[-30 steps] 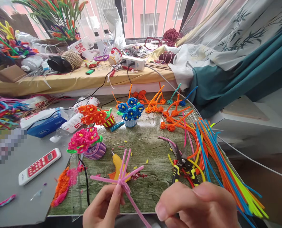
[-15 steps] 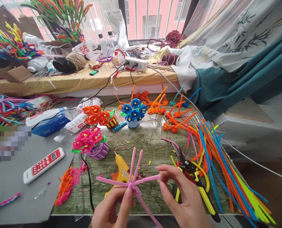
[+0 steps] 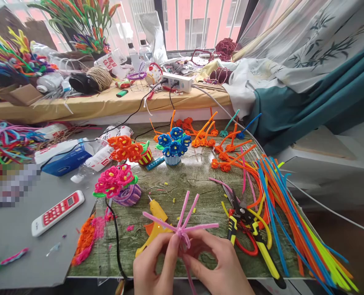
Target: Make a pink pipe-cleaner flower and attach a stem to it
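Note:
My left hand (image 3: 157,262) pinches the joined centre of several pink pipe cleaners (image 3: 181,224), which fan out above the fingers. A small loop sits just below the centre, and one long strand hangs down between my hands. My right hand (image 3: 220,260) is closed at the right side of that loop and strand, its fingertips partly hidden behind the pink stems. Behind my left hand lies a yellow glue gun (image 3: 157,211), partly covered. To the right of my right hand lie pliers or cutters with yellow-black handles (image 3: 263,250) and red-handled scissors (image 3: 249,245).
Pipe-cleaner flower pots in pink (image 3: 128,195), orange (image 3: 145,156) and blue (image 3: 172,159) stand farther back. Orange flower stems (image 3: 227,157) and a bundle of long pipe cleaners (image 3: 295,217) lie on the right. A white and red phone (image 3: 58,213) and a black cable (image 3: 116,237) lie left.
My left hand has shifted right with the pink pipe cleaners. My right hand has left the tip of the right stem and moved left to the loop and strand below the centre.

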`<state>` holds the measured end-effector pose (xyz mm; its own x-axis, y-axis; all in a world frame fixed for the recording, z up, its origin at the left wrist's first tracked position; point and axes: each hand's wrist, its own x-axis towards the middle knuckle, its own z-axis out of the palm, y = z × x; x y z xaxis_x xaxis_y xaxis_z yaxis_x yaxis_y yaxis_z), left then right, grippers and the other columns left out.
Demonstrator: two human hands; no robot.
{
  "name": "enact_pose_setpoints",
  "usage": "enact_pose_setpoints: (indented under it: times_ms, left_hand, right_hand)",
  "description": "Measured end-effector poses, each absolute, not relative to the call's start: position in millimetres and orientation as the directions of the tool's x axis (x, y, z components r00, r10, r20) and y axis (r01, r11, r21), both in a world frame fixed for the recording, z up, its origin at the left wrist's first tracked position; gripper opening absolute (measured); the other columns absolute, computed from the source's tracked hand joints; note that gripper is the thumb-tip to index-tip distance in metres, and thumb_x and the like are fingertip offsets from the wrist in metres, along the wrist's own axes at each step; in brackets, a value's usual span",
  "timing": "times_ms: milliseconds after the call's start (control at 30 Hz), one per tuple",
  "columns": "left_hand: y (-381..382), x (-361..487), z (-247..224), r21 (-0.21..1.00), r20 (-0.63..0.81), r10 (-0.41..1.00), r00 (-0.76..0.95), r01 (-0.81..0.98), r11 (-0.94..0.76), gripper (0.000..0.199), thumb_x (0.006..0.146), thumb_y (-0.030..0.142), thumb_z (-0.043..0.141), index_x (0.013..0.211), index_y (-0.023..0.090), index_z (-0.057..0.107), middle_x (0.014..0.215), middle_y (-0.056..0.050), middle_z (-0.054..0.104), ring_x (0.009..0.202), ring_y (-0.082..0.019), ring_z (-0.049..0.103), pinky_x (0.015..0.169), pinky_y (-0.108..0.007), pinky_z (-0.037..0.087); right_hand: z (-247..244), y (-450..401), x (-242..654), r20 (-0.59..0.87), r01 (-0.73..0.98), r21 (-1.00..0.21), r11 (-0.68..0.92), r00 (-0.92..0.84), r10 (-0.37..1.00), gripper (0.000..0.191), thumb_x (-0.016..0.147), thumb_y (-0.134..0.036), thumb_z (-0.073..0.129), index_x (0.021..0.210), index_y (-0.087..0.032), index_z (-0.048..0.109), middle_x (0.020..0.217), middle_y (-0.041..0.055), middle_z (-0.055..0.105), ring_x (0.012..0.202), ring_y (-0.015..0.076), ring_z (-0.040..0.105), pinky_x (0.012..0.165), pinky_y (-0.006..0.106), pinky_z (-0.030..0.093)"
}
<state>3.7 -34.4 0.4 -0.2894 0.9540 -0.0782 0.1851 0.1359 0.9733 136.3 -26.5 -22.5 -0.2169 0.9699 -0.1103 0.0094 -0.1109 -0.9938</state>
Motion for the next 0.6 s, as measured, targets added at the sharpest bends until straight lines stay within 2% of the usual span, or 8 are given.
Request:
enact_pose_setpoints:
  times_ms: [100, 167, 267, 333, 400, 467, 600]
  left_hand:
    - [-30, 1, -6, 0.967, -0.086, 0.962, -0.258, 0.209, 0.143, 0.029, 0.085, 0.045, 0.067, 0.067, 0.022, 0.072, 0.061, 0.001, 0.067, 0.060, -0.016, 0.063, 0.062, -0.022, 0.049]
    - [-29, -1, -11, 0.945, -0.042, 0.961, -0.274, 0.301, 0.127, 0.028, 0.088, 0.045, 0.064, 0.072, 0.022, 0.069, 0.066, 0.001, 0.069, 0.059, -0.016, 0.063, 0.060, -0.023, 0.049]
    - [-32, -1, -21, 0.810, 0.200, 0.917, -0.345, 0.584, 0.043, 0.020, 0.088, 0.042, 0.066, 0.094, 0.022, 0.068, 0.081, -0.001, 0.072, 0.063, -0.017, 0.063, 0.065, -0.026, 0.050]
    - [-36, 1, -27, 0.676, 0.387, 0.874, -0.292, 0.735, -0.054, 0.026, 0.089, 0.041, 0.065, 0.106, 0.021, 0.065, 0.094, -0.007, 0.073, 0.076, -0.021, 0.067, 0.077, -0.031, 0.051]
    - [-38, 4, -33, 0.592, 0.461, 0.864, -0.205, 0.796, -0.127, 0.031, 0.092, 0.043, 0.061, 0.113, 0.021, 0.064, 0.106, -0.011, 0.073, 0.092, -0.025, 0.069, 0.087, -0.035, 0.050]
    - [-39, 7, -37, 0.594, 0.424, 0.888, -0.176, 0.794, -0.127, 0.035, 0.093, 0.045, 0.059, 0.120, 0.022, 0.062, 0.110, -0.011, 0.072, 0.095, -0.026, 0.069, 0.087, -0.036, 0.051]
    - [-38, 6, -39, 0.720, 0.277, 0.938, -0.210, 0.692, -0.057, 0.031, 0.093, 0.042, 0.061, 0.119, 0.025, 0.060, 0.098, -0.004, 0.074, 0.071, -0.018, 0.070, 0.071, -0.029, 0.052]
  right_hand:
    - [-29, -25, 130, -0.095, 0.017, -0.995, -0.093, -0.184, 0.978, 0.017, 0.080, -0.016, 0.067, 0.094, -0.019, 0.076, 0.072, 0.0017, 0.074, 0.062, 0.0168, 0.069, 0.062, 0.022, 0.057]
    - [-34, -23, 128, -0.089, 0.051, -0.995, -0.082, -0.161, 0.983, 0.017, 0.078, -0.014, 0.064, 0.090, -0.018, 0.075, 0.067, 0.0013, 0.072, 0.057, 0.0166, 0.067, 0.056, 0.022, 0.056]
    - [-41, -23, 125, -0.017, 0.193, -0.981, -0.002, -0.080, 0.997, 0.019, 0.077, -0.011, 0.061, 0.090, -0.018, 0.073, 0.064, 0.0008, 0.070, 0.052, 0.0158, 0.064, 0.052, 0.022, 0.055]
    - [-47, -26, 123, 0.100, 0.297, -0.949, 0.104, -0.026, 0.995, 0.020, 0.081, -0.012, 0.059, 0.095, -0.018, 0.072, 0.068, 0.0017, 0.070, 0.054, 0.0167, 0.065, 0.054, 0.023, 0.055]
    - [-53, -29, 121, 0.246, 0.360, -0.904, 0.228, 0.004, 0.969, 0.023, 0.087, -0.014, 0.056, 0.103, -0.020, 0.071, 0.075, 0.0042, 0.072, 0.061, 0.0191, 0.069, 0.058, 0.026, 0.057]
    - [-58, -31, 120, 0.378, 0.396, -0.851, 0.344, 0.008, 0.926, 0.026, 0.092, -0.014, 0.052, 0.112, -0.021, 0.068, 0.083, 0.0072, 0.075, 0.070, 0.0219, 0.072, 0.064, 0.029, 0.059]
    - [-58, -28, 125, 0.503, 0.434, -0.758, 0.487, -0.086, 0.860, 0.031, 0.095, -0.010, 0.054, 0.123, -0.020, 0.061, 0.086, 0.0079, 0.077, 0.070, 0.0215, 0.073, 0.066, 0.030, 0.060]
